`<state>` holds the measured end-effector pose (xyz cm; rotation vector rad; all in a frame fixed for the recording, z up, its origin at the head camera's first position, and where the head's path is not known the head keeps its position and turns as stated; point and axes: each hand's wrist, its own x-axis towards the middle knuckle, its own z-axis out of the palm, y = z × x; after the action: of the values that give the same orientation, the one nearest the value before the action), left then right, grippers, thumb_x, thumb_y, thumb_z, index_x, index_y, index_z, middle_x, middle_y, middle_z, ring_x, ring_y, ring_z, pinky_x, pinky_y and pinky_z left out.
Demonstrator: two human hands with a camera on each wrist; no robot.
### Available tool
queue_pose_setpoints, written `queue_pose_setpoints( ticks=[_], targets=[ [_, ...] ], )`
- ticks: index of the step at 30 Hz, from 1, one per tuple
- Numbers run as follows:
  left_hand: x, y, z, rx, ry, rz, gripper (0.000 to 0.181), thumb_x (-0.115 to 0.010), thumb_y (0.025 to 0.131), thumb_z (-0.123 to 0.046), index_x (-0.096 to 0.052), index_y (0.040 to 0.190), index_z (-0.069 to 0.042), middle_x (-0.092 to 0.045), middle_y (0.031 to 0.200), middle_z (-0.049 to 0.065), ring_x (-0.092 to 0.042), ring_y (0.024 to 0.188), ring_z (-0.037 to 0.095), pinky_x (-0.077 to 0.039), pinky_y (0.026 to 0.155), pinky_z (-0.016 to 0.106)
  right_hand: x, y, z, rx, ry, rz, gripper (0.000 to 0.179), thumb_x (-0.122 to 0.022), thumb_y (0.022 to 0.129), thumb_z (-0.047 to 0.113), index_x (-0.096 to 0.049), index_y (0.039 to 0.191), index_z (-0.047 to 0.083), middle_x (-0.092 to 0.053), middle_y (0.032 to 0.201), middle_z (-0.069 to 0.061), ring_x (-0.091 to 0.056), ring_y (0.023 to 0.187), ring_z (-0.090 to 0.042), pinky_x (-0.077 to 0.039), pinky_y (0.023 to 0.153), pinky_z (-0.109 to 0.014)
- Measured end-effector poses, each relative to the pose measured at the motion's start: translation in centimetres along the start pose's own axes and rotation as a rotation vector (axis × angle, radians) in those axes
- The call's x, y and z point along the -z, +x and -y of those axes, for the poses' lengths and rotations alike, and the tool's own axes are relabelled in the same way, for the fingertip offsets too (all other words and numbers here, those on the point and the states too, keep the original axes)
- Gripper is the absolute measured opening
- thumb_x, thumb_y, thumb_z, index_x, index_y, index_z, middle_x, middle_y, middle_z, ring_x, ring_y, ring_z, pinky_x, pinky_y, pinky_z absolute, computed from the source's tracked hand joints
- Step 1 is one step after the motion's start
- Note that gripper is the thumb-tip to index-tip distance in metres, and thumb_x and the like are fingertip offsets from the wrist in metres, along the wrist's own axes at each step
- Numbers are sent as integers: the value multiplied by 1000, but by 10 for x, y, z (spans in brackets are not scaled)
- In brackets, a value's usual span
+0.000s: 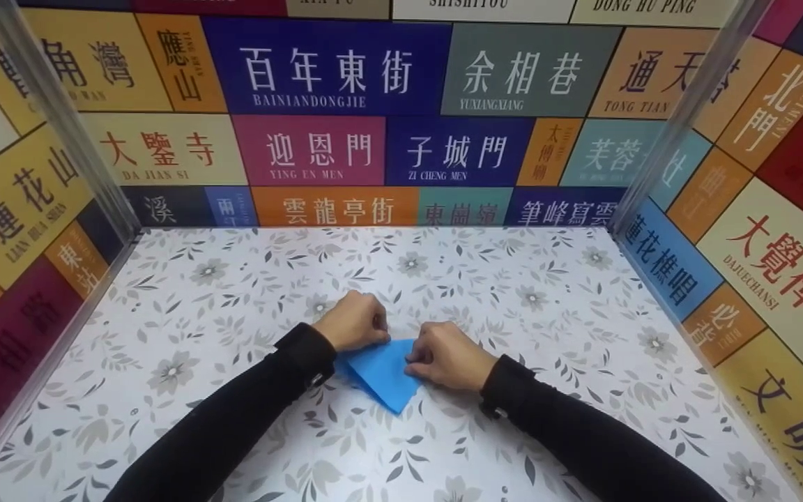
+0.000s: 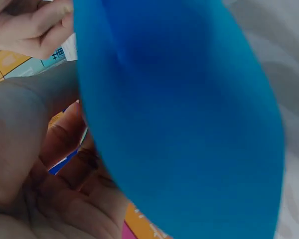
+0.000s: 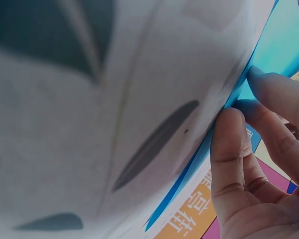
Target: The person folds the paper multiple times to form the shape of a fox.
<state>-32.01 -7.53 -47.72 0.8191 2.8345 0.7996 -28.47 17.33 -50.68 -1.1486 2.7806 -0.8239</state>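
A folded sheet of blue paper [image 1: 386,373] lies on the patterned table, one corner pointing toward me and its left edge lifted a little. My left hand [image 1: 356,321] pinches the sheet near its upper corner. At the right side, the thumb and fingers of my right hand [image 1: 450,357] grip the edge. Close up in the left wrist view, the blue paper [image 2: 189,124] bulges in a curve and hides the left fingertips; part of the left hand [image 2: 65,184] shows beside it. In the right wrist view, the right hand [image 3: 264,149] holds the paper's thin edge [image 3: 189,169] between thumb and fingers.
The table [image 1: 513,446] has a white covering with grey flowers and leaves. Behind it stands a wall [image 1: 332,66] of coloured panels with Chinese lettering. Similar side panels [image 1: 785,258] rise at the left and right, with clear corner strips between.
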Motion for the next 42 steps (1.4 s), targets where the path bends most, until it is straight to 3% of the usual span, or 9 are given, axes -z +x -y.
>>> queue_pose_setpoints(
  ticks=[6,12,24,31,42],
  targets=[
    [-4,12,4,62,9,48,14,-98,94,-16,-88,88,-8,-85,84,5,-65,69,11,-52,66,25,-1,1,-2,5,7,7,15,-98,95,19,-92,105,9,-80,93,-6,-70,82,-13,-58,74,-22],
    [-5,15,4,81,-5,59,15,-99,93,-18,-89,89,-8,-86,85,6,-67,71,13,-53,69,26,-1,0,-3,4,15,-7,13,-98,94,17,-92,102,8,-80,92,-6,-68,80,-11,-55,73,-21],
    [-5,12,7,60,-12,22,17,-100,92,-17,-88,85,-7,-84,80,5,-64,68,11,-54,70,27,-1,1,0,51,-17,-27,9,-98,95,16,-92,96,9,-80,90,-7,-66,79,-11,-53,71,-20],
    [2,11,9,83,7,63,19,-101,90,-18,-87,83,-7,-82,78,4,-63,67,13,-52,67,26,-1,2,2,43,-30,-21,10,-98,95,17,-92,96,9,-80,90,-7,-66,80,-10,-55,72,-22],
    [3,7,12,93,-3,75,18,-100,91,-17,-87,83,-8,-80,75,2,-62,65,12,-50,66,25,-1,2,2,35,-31,-7,10,-97,95,16,-91,95,8,-78,89,-6,-61,79,-6,-54,72,-22]
  ],
)
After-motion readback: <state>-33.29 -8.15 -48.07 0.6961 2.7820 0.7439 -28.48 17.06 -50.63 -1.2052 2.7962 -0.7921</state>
